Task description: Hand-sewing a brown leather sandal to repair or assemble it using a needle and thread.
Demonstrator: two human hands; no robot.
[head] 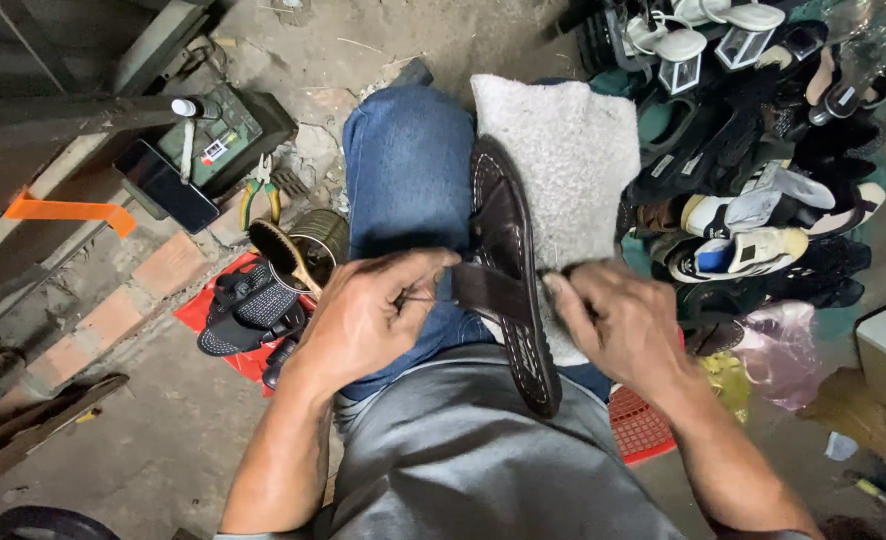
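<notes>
Head view, looking down at lap. Left hand (373, 315) curled shut, fingertips pinching the dark strap of brown leather sandal (511, 270), thin needle or thread just visible at the thumb, cannot tell which. Right hand (618, 325) closed on the strap's other end at the sandal's right edge. Sandal lying lengthwise on grey towel (573, 150) across the right thigh, blue jeans (408, 170) beneath. Left on floor: tin can (321, 240) with brush (281, 255), pliers (261, 195), black sandals (253, 315) on red mat. Far right: pile of shoes (763, 150). Red basket (635, 425) near right.
</notes>
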